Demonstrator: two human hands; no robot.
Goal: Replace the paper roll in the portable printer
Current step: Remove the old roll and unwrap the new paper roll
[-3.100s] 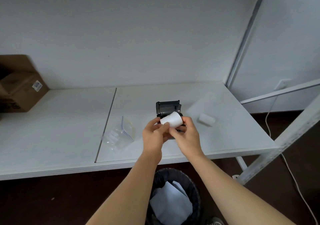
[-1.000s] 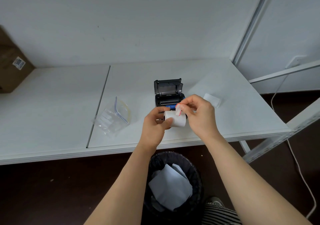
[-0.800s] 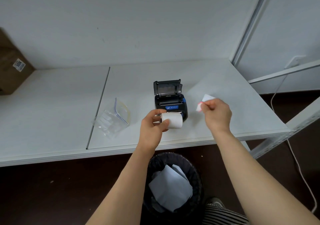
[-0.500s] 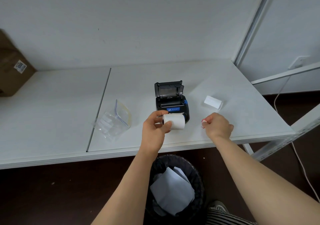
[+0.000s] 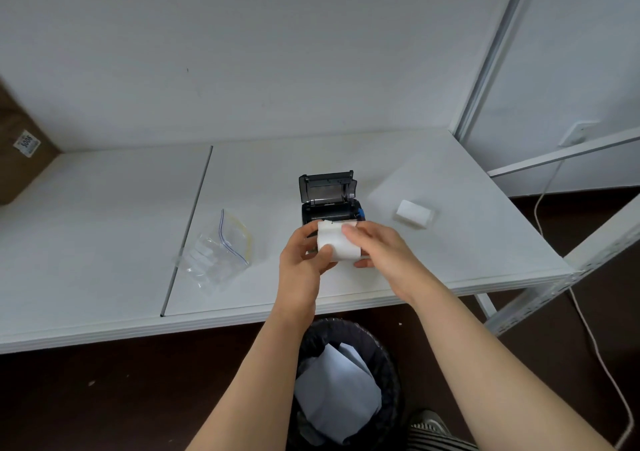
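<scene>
A small black portable printer (image 5: 329, 201) stands on the white table (image 5: 450, 249) with its lid swung up and its paper bay open. Just in front of it, a white paper roll (image 5: 337, 242) is held above the table between both hands. My left hand (image 5: 303, 260) grips the roll's left end, thumb across its front. My right hand (image 5: 379, 249) holds the right end, fingers laid over the top. A loose end of paper stands up at the roll's top edge. A second white roll (image 5: 414, 213) lies on the table to the right of the printer.
A clear zip bag (image 5: 221, 249) lies left of the printer near the table seam. A cardboard box (image 5: 20, 159) sits at the far left. Below the table's front edge stands a black bin (image 5: 346, 381) with crumpled paper. A white shelf frame (image 5: 568, 287) and cable are at right.
My right hand, which had pulled a small sticker off the roll and carried it down to the right, has come back and closed on the roll's right end. The sticker is no longer visible.
</scene>
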